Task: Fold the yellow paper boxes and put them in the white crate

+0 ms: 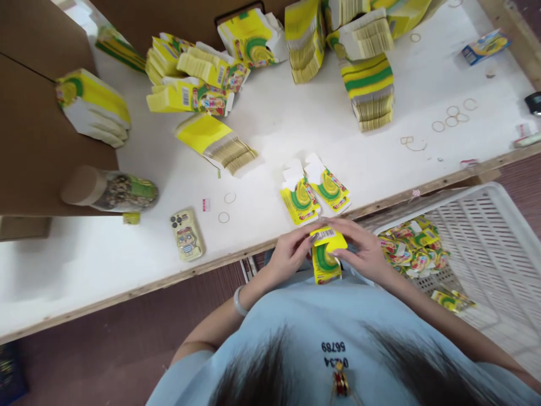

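Close to my body, just off the table's front edge, I hold a small yellow and green carton (326, 258) between both hands. My left hand (292, 249) grips its upper left side, thumb near the barcode end. On the other side, my right hand (359, 248) has its fingers at the top edge and its thumb against the front. Right beyond my hands, two similar cartons lie side by side on the table, a left carton (301, 198) and a right carton (328, 185), white flaps pointing away from me.
Stacks of flat cartons (217, 144) and bundles (367, 90) cover the back of the white table (270, 124). A phone (187, 235), a jar (122, 190) and rubber bands (452, 115) lie about. At right, a white basket (494, 254) holds several cartons (412, 248).
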Demonstrator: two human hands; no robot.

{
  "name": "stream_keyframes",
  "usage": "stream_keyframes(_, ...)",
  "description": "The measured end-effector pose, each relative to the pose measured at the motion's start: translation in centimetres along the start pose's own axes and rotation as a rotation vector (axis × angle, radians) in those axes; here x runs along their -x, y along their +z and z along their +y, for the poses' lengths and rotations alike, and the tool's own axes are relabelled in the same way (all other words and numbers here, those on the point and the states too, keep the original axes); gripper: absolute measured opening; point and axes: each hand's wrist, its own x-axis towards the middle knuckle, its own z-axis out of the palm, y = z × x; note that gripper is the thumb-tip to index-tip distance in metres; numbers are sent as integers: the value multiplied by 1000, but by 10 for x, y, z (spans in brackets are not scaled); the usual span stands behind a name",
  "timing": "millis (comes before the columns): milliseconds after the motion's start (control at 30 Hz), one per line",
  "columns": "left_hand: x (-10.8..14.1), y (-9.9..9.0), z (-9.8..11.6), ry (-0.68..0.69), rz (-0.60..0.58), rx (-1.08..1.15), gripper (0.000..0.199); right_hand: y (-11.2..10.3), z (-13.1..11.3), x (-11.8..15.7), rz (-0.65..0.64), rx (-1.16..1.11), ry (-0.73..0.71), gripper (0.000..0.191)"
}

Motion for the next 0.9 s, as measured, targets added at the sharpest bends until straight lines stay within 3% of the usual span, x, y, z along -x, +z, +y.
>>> stream_keyframes(100, -3, -1, 8, -11, 26, -49, 40, 2, -12, -2, -101, -244, 264, 56)
stream_keyframes(167, -3, -1, 10, -31, 29, -47, 39, 2, -17, -5, -180, -341, 359, 52)
stream_keyframes(400, 2, -3, 13, -103, -70, -3, 40, -11, -22, -11, -217, -335, 458, 49)
stream_keyframes(533, -18, -28, 4, 81, -70, -266, 41, -11, -17, -11, -299, -465, 510, 58)
stream_keyframes(633, -65, -60, -14, 234, 129, -619, 44, -14, -16, -10, -221, -448, 534, 49)
stream_keyframes(733, -123, -88, -35, 108, 277, -857, 59, -49, -16, 4, -54, -289, 471, 45)
stream_keyframes(833, -163, -104, -48, -52, 196, -907, 39, -117, -16, 34, 64, 146, 480, 48)
stream_keyframes(900, -173, -109, -50, -37, 135, -928, 29, -159, -15, 55, 96, 592, 547, 52)
